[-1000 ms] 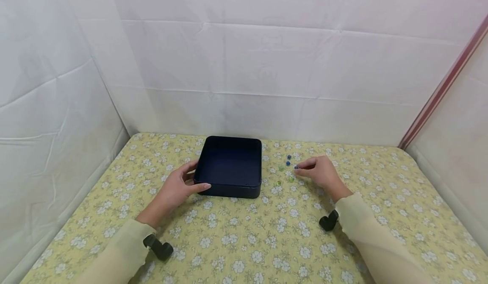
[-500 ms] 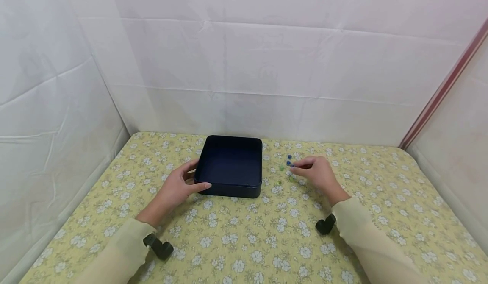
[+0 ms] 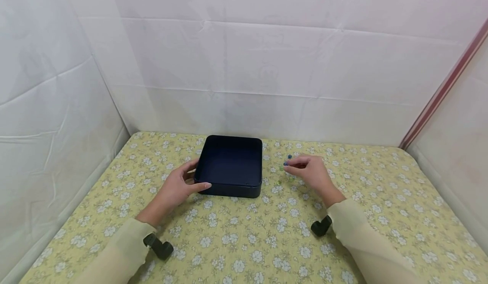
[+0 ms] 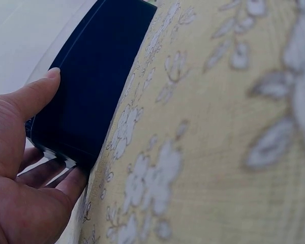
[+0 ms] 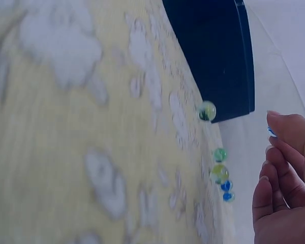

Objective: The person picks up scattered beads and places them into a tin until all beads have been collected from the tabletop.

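Note:
My left hand grips the near left corner of a dark navy square box, thumb on the front wall and fingers around the left side. The box stands on the table with its top uncovered. My right hand, raised to the right of the box, pinches a blue marble between thumb and fingertips. Below it in the right wrist view, several glass marbles lie on the cloth: a clear green one nearest the box, a second green marble, a yellow-green marble and blue marbles.
A yellow flowered cloth covers the table. White sheets hang behind and at both sides, with a red strip at the right corner. Dark wrist cameras are strapped over both sleeves.
My right hand has moved left toward the box with the blue marble, rising from among the others. My left hand and the box have stayed put.

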A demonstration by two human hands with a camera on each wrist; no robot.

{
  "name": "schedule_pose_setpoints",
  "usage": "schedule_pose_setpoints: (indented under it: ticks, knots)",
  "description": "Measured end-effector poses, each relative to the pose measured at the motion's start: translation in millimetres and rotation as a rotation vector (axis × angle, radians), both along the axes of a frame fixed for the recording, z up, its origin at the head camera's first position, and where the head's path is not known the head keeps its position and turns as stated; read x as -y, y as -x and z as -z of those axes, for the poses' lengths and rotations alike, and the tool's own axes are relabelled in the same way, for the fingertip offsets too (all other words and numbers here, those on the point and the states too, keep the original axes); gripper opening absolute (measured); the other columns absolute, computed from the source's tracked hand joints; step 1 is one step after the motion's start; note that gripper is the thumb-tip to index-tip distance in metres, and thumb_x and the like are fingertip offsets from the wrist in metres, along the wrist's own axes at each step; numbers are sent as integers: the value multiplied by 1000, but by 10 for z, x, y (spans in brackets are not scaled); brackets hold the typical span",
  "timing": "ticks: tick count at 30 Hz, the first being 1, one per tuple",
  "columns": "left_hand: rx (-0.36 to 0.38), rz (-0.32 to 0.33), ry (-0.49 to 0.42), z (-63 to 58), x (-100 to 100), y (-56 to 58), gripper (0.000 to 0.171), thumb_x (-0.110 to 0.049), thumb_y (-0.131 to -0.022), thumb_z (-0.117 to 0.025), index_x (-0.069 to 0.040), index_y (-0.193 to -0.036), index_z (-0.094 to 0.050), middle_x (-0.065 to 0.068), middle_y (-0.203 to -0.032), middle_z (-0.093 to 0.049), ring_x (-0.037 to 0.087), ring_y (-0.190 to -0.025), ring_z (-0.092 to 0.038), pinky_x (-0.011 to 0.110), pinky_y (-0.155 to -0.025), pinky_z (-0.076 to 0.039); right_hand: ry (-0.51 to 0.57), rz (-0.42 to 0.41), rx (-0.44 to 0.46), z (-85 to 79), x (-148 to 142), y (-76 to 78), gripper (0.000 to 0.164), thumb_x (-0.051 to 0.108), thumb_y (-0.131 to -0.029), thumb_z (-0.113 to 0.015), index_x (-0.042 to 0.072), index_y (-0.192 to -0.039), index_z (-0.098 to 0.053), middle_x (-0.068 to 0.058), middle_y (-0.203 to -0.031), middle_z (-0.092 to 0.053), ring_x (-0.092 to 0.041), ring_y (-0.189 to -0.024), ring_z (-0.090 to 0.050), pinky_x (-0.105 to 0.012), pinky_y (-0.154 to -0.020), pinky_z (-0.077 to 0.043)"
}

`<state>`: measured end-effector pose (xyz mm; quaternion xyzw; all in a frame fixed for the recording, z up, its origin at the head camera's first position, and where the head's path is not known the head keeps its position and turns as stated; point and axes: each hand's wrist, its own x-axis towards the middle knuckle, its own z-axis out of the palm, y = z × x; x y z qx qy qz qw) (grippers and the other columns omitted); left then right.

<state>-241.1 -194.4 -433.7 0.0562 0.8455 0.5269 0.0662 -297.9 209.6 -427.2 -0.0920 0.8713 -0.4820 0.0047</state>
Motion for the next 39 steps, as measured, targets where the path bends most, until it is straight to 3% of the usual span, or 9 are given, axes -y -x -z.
schedule_pose_setpoints:
  ticks: [6, 22, 31, 39]
  knots:
    - [1, 0, -3, -1, -2, -6, 96, -42, -88, -82, -23, -164, -27, 10, -167, -32, 37, -147, -43, 49, -108, -53, 28, -7, -26, -36, 96, -44, 26, 27, -90, -82, 13, -112, -81, -6, -105, -71, -21, -88, -64, -36, -73, -59]
    - [18, 0, -16, -19, -19, -7, 97, -41, -88, -82, -22, -165, -26, 12, -167, -31, 38, -150, -39, 52, -111, -49, 132, -73, -58, -106, 295, -89, 29, 26, -90, -82, 8, -113, -80, -7, -113, -73, -18, -91, -69, -49, -83, -62]
    - [13, 5, -11, 0, -2, 6, 97, -41, -88, -82, -22, -165, -25, 11, -168, -30, 37, -149, -40, 51, -111, -50, 168, -110, -89, -95, 454, -70, 29, 27, -89, -83, 10, -112, -81, -10, -113, -73, -21, -92, -68, -41, -80, -62]
    - [10, 10, -11, -8, -3, 5, 97, -41, -88, -82, -21, -165, -25, 11, -168, -31, 38, -149, -40, 51, -111, -50, 176, -110, -55, -145, 587, -86, 30, 32, -88, -83, 14, -112, -82, -2, -113, -72, -22, -94, -67, -52, -82, -60]
